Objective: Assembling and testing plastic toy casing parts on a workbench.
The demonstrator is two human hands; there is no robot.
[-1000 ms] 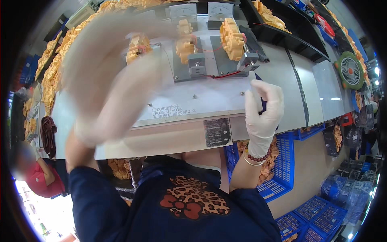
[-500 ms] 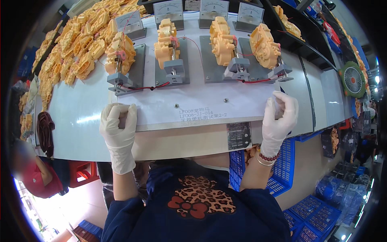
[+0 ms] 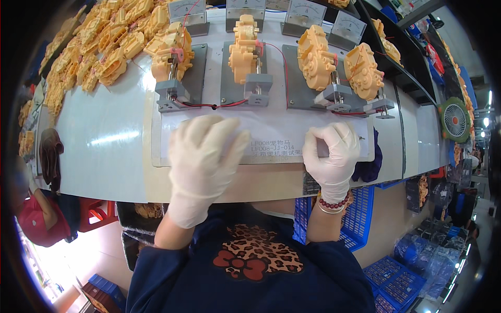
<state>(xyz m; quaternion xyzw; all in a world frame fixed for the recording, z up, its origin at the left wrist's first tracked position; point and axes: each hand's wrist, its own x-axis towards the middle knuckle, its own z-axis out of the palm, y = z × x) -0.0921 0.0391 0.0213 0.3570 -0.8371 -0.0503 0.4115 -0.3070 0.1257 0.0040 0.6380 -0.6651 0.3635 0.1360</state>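
Note:
Both my hands wear white gloves and are over the front of a pale board [image 3: 276, 116]. My left hand [image 3: 201, 164] has its thumb apart from its bent fingers, with nothing visible in it. My right hand [image 3: 335, 156] is curled, thumb tip close against the fingers; whatever may be between them is hidden. The two small metal studs on the board's front are now covered by my hands. Behind stand orange plastic gear housings [image 3: 243, 49], [image 3: 315, 57], [image 3: 364, 73], [image 3: 175, 49], mounted on grey metal fixtures [image 3: 257, 86] joined by red and black wires [image 3: 215, 106].
Dial meters [image 3: 305, 14] line the back. A heap of orange housings [image 3: 112, 47] covers the table's far left. A small green fan [image 3: 455, 120] stands at right. Blue crates [image 3: 360, 219] are below the table edge. Another person's red sleeve [image 3: 44, 219] shows at far left.
My left hand has moved right and inward, its fingers loosening from a curl. My right hand has come inward to the left over the board. The whole view has shifted slightly.

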